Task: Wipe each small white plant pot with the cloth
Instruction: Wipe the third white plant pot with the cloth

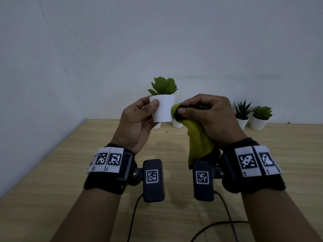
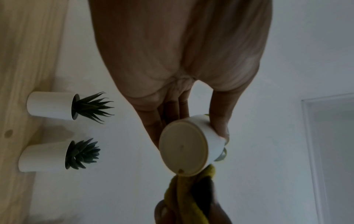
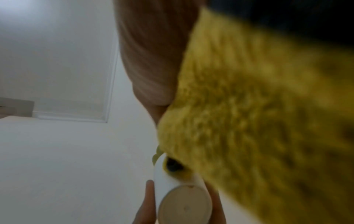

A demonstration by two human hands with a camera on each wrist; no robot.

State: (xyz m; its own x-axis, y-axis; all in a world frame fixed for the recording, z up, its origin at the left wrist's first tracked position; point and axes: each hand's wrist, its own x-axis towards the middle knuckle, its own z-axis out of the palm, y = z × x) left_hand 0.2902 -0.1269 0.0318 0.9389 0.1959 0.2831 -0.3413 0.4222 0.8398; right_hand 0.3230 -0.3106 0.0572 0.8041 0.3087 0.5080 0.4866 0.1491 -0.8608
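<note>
My left hand [image 1: 139,117] holds a small white plant pot [image 1: 163,109] with a green succulent up above the table, thumb on its front and fingers behind it. In the left wrist view the pot [image 2: 206,136] shows its round underside. My right hand [image 1: 206,114] grips a yellow-green cloth [image 1: 197,137] and presses it against the pot's right side. The cloth [image 3: 258,113] fills most of the right wrist view, touching the pot [image 3: 172,183] near its rim.
Two more white pots [image 1: 243,122] [image 1: 258,122] with plants stand at the back right of the wooden table [image 1: 70,172] against the wall. Two further pots [image 1: 177,124] stand partly hidden behind the held one. Black cables [image 1: 227,224] lie near the front edge.
</note>
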